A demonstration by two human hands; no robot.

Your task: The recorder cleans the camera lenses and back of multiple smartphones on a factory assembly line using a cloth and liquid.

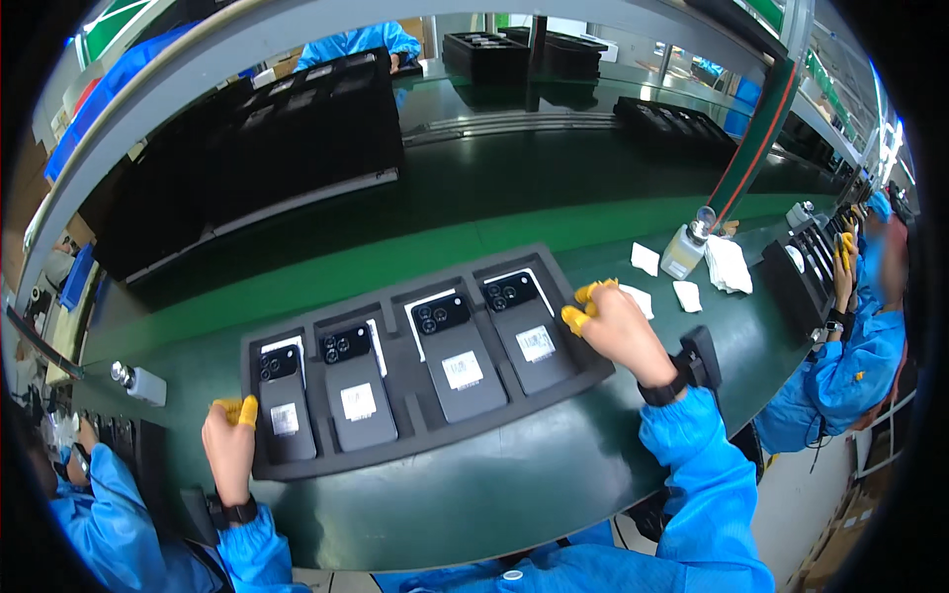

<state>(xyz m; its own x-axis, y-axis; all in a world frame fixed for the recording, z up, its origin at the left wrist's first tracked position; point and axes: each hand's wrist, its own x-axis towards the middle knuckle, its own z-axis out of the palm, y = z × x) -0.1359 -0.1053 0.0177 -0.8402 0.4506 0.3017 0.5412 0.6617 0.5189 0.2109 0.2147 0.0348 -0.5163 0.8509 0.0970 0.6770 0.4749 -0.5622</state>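
Dark tray point(423, 431) carrying four phones point(459, 348) lay on green counter point(445, 509), centre of frame. Left hand point(228, 443), fingers half curled, was at the tray's left end; right hand point(618, 329), likewise curled, at its right end. Whether either gripped it: could not tell.

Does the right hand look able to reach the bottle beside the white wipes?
Likely yes: the right hand is at the right end of the tray, and only low white wipes lie between it and the bottle.
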